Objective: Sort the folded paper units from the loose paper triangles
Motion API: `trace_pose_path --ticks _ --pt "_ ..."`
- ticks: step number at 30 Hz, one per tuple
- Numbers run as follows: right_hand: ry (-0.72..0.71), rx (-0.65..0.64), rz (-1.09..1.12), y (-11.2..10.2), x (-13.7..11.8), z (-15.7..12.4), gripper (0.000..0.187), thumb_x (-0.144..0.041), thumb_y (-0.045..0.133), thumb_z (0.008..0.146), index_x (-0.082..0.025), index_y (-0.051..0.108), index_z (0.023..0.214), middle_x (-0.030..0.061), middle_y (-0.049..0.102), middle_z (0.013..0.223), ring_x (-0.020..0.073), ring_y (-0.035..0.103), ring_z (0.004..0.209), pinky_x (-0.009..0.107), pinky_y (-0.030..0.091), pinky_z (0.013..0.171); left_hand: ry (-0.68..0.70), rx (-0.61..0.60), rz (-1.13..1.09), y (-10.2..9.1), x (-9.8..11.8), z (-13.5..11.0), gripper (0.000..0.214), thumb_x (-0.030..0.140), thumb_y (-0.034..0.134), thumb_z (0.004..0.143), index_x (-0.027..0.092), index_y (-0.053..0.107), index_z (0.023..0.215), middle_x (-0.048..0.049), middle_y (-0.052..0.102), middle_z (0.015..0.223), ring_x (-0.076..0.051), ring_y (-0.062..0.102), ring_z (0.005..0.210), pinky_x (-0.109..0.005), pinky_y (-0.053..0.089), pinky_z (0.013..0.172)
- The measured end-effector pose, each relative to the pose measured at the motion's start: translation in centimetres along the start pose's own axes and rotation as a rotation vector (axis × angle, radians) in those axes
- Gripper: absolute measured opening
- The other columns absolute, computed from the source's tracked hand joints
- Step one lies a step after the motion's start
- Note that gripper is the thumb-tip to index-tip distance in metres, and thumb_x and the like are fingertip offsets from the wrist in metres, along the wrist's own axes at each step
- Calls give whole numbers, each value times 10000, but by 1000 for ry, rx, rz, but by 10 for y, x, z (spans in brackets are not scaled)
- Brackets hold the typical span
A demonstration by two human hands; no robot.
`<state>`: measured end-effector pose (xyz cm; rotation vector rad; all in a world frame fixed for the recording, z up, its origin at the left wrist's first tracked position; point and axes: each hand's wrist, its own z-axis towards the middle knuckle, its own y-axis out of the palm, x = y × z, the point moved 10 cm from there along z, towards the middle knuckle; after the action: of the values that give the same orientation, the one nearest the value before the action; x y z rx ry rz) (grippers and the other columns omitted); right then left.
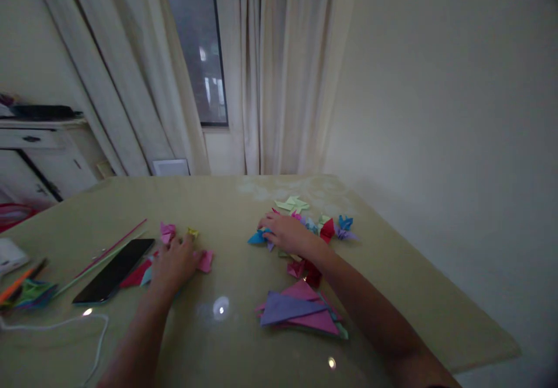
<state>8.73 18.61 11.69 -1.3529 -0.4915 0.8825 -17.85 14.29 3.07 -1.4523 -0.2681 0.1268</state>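
Note:
My left hand (178, 260) rests over several small folded paper pieces on the left side of the table, fingers apart. Around its fingertips lie a pink folded paper (168, 232) and a yellow one (193, 233); another pink piece (206, 261) pokes out by the thumb. My right hand (285, 232) reaches across a colourful heap of origami, its fingers closed on a blue origami piece (258, 237). Beside that hand are a red folded paper (326, 230), a purple origami figure (345, 234) and a blue one (346, 223). The hand and forearm hide part of the heap.
A stack of purple and pink folded papers (296, 309) lies in front of my right forearm. Left of my left hand are a black phone (114, 271), a pink stick (111, 248), a white cable (65, 321) and an orange pen (17, 285). Pale green folded paper (293, 203) lies farther back.

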Motion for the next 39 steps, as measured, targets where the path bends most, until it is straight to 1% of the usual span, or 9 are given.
trace_pose_path --ticks 3,7,14,18,22,29,33,37,39 --pt "28 147 73 -37 -2 -13 218 -199 606 1027 -205 710 1219 80 698 1198 194 677 1049 297 491 910 76 15 -58 0 32 -1 379 219 469 945 145 640 1275 -206 673 1277 -325 650 1231 -425 491 1050" --pt "67 290 246 -63 -4 -47 184 -228 601 1031 -211 739 1152 72 738 1096 200 691 984 317 505 903 198 22 -269 -1 77 3 330 165 512 927 210 644 1226 -135 704 1229 -270 683 1142 -383 519 1007" --pt "236 485 491 -11 20 -101 163 -305 610 1010 -213 742 982 45 739 884 202 672 782 306 507 738 330 264 -510 -21 103 -22 340 217 524 935 190 612 1263 -152 696 1206 -293 666 1140 -453 534 1033" --pt "209 466 598 10 18 -98 255 -377 654 994 -230 719 1192 57 739 1002 199 667 794 301 522 724 486 365 -601 -42 130 -54 282 245 447 1002 266 651 1196 -104 718 1143 -270 676 1116 -442 542 1029" --pt "140 406 552 15 11 -92 325 -367 688 983 -225 703 1275 70 722 1074 201 657 852 318 527 805 508 346 -493 -37 144 -59 306 260 470 1002 262 670 1234 -113 714 1223 -296 646 1196 -460 505 1087" --pt "151 456 538 22 24 -95 242 -312 651 1001 -213 724 1210 61 716 1022 176 643 790 287 507 745 431 103 -362 21 128 -29 349 322 534 992 192 654 1292 -136 701 1299 -314 629 1221 -471 479 1095" --pt "165 540 538 15 28 -99 219 -309 632 1010 -225 727 1189 58 736 1025 184 659 797 295 516 764 493 134 -407 20 136 -33 439 256 535 975 203 575 1408 -141 663 1360 -300 610 1256 -459 475 1085" --pt "209 657 492 1 34 -108 224 -312 551 1057 -218 733 1146 70 744 1045 201 674 865 313 517 825 609 70 -458 18 159 -49 291 230 550 972 244 649 1246 -102 703 1261 -274 646 1172 -422 494 1020" --pt "178 599 439 3 29 -105 220 -318 554 1063 -211 735 1129 68 742 1012 204 678 874 311 513 823 647 42 -486 17 167 -56 224 236 600 954 240 660 1169 -89 718 1201 -266 657 1123 -400 499 979"
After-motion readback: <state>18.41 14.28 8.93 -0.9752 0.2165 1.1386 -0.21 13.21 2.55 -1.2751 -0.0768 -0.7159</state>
